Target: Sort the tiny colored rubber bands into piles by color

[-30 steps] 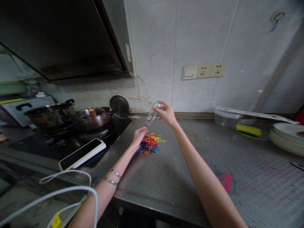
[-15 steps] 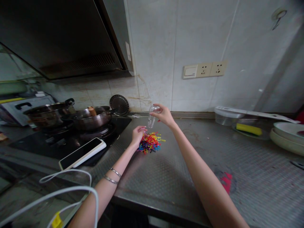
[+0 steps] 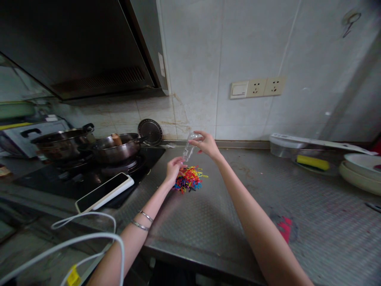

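Observation:
My right hand (image 3: pixel 206 143) grips a clear, see-through bottle (image 3: pixel 190 147) by its rounded upper end, fingers and thumb closed around it. The bottle is tilted, its narrower end pointing down and left. At that lower end are the pinched fingertips of my left hand (image 3: pixel 173 170); whatever is between them is too small to make out. A tangled heap of small rubber bands (image 3: pixel 190 178) in red, yellow, blue and black lies on the metal counter (image 3: pixel 208 222), beneath the bottle and just right of my left hand.
On the left, a gas hob (image 3: pixel 38 174) carries a pot (image 3: pixel 62 145) and a pan (image 3: pixel 116 149). A phone (image 3: pixel 102 192) on a white block lies at its edge, near a white cable (image 3: pixel 86 236). A plastic tub (image 3: pixel 284 146), yellow sponge (image 3: pixel 312 162) and bowls (image 3: pixel 361 172) stand right.
My left fingertips have come up to the bottle's lower end. The bottle has tipped slightly further to the left in my right hand. The heap looks the same.

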Motion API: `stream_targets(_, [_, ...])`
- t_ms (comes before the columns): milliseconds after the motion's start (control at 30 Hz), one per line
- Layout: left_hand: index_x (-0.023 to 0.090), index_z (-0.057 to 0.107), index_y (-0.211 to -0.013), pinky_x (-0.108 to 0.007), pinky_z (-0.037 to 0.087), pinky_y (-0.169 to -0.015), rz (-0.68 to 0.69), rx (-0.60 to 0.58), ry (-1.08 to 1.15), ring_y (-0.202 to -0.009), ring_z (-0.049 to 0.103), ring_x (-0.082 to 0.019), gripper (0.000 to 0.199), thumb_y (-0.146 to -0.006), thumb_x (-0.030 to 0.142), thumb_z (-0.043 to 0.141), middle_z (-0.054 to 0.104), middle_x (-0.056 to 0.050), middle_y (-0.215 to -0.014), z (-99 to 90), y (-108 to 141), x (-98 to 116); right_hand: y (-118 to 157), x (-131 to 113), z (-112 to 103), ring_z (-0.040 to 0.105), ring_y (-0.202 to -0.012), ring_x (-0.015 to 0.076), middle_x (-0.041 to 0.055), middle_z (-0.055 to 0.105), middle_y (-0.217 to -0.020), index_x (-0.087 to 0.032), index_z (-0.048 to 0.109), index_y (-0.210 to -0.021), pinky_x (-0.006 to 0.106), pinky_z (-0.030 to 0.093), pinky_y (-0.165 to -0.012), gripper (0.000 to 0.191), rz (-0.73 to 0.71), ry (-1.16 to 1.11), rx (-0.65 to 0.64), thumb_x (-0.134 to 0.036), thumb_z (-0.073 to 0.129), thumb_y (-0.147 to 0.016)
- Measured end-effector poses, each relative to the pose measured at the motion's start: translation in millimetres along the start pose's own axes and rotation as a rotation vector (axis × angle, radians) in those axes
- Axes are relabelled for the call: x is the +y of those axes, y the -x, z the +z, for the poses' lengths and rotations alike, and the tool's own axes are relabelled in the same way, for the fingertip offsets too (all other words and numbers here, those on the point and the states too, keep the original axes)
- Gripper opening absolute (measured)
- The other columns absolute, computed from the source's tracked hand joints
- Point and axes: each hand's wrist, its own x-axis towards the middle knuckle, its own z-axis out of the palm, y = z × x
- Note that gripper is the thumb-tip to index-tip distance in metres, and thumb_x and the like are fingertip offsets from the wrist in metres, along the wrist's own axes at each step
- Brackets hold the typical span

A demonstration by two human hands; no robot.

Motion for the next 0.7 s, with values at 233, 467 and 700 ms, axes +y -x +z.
stream_targets(233, [0.012, 0.063, -0.083, -0.015, 0.037, -0.036, 0.026, 0.077, -0.043, -0.057, 0.06, -0.013, 0.026, -0.06, 0.011, 0.049, 0.065, -0.007, -0.074, -5.0, -1, 0, 4, -3, 3, 0.059, -0.06, 0.0128, 0.0075, 0.063, -0.091, -0.018, 0.047, -0.118, 0.024, 0.049, -0.047, 0.059, -0.054, 0.192, 0.058, -0.042, 0.061, -0.065])
stream_targets(467, [0.011, 0.062, -0.08, -0.014, 0.033, -0.032, 0.044, 0.129, -0.104, -0.046, 0.053, -0.009, 0.023, -0.06, 0.012, 0.049, 0.06, -0.003, -0.062, -14.5, -9, -7, 5, -6, -2, 0.06, -0.077, 0.0182, 0.0058, 0.064, -0.087, -0.023, 0.052, -0.111, 0.033, 0.046, -0.069, 0.054, -0.086, 0.451, 0.149, -0.047, 0.061, -0.064])
stream_targets(700, [0.009, 0.057, -0.092, -0.014, 0.029, -0.029, -0.03, 0.091, -0.061, -0.035, 0.05, -0.006, 0.026, -0.07, 0.016, 0.045, 0.064, -0.008, -0.075, -16.3, -15, -13, 11, 2, -16, 0.059, -0.061, 0.0139, 0.0045, 0.064, -0.077, -0.017, 0.051, -0.108, 0.024, 0.049, -0.05, 0.054, 0.038, 0.214, 0.168, -0.046, 0.062, -0.064])
